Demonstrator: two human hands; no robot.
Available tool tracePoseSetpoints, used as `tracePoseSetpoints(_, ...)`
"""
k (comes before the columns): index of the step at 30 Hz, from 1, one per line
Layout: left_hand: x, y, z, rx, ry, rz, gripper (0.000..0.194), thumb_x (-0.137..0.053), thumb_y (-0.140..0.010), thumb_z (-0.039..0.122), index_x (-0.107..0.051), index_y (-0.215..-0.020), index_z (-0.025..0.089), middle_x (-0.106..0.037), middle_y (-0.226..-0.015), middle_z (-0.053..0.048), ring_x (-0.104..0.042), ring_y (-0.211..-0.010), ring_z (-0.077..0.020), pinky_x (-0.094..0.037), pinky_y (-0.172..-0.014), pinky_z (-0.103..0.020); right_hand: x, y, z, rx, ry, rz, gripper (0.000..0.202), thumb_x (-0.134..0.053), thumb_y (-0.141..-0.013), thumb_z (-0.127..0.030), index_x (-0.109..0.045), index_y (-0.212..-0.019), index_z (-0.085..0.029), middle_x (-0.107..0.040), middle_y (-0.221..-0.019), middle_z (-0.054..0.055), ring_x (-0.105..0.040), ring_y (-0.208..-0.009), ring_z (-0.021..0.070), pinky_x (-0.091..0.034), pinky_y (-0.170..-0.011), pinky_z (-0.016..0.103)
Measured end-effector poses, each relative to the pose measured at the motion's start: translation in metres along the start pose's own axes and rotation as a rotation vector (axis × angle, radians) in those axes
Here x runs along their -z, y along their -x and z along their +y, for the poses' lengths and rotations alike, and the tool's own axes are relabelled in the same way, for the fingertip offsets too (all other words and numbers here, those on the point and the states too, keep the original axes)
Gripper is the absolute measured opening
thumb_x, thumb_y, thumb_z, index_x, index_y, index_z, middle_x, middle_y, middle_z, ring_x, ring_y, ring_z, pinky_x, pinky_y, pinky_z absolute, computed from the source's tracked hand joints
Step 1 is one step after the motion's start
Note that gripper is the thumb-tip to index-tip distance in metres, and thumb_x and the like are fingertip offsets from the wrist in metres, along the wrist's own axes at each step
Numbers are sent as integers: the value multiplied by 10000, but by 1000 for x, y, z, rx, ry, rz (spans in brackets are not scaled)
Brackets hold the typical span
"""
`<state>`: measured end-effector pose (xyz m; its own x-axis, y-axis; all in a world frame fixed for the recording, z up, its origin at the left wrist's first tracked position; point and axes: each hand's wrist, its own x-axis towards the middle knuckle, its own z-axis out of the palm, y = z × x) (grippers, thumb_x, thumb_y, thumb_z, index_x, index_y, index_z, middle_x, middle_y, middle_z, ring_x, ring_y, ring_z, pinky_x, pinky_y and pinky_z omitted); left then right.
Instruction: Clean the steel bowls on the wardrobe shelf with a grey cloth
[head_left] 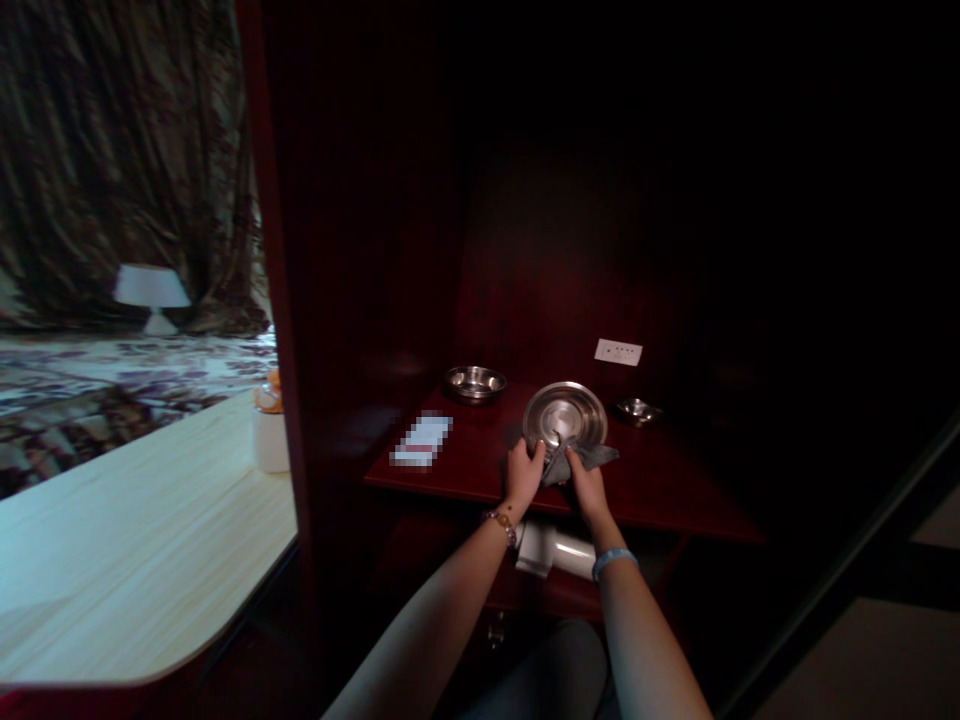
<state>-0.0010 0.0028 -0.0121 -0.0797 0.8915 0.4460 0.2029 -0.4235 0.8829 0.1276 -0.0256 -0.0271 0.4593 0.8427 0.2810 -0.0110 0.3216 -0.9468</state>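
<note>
A round stainless steel bowl (565, 408) is tilted up over the dark red shelf, its inside facing me. At its lower left rim, my left hand (524, 472) is closed on the bowl. My right hand (587, 480) grips a grey cloth (598, 455) and presses it against the lower right part of the bowl; folds of the cloth lie between my two hands. Behind to the left stands a second steel bowl (475, 384), and a small steel dish (638, 411) sits at the right.
The dark red shelf (645, 490) carries a blurred white paper or packet (424, 440). A white socket plate (618, 352) is on the back wall. Below lies a white object (559, 552). Left of the dark partition are a pale table (150, 550), a white container (270, 440) and a lamp (154, 290).
</note>
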Motion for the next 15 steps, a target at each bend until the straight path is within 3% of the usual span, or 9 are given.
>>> tracePoseSetpoints(7,1,0,1,-15,18,8,180,-591,-851,317,-655,-865,149,-740,-892,-118,-679,-805,-206,-477,-732,-285,0,-2,-1,37,2,30,534,-722,-684,-545,-722,-1033,-141,-758,-1039,95,-684,-1018,269,-524,-893,352)
tracePoseSetpoints(15,1,3,6,-27,46,15,218,-567,-877,360,-654,-886,160,-718,-845,-94,-663,-830,-203,-494,-774,-293,0,1,-2,59,16,31,529,-704,-706,-524,-718,-1070,-140,-753,-1089,99,-672,-1070,267,-506,-946,367)
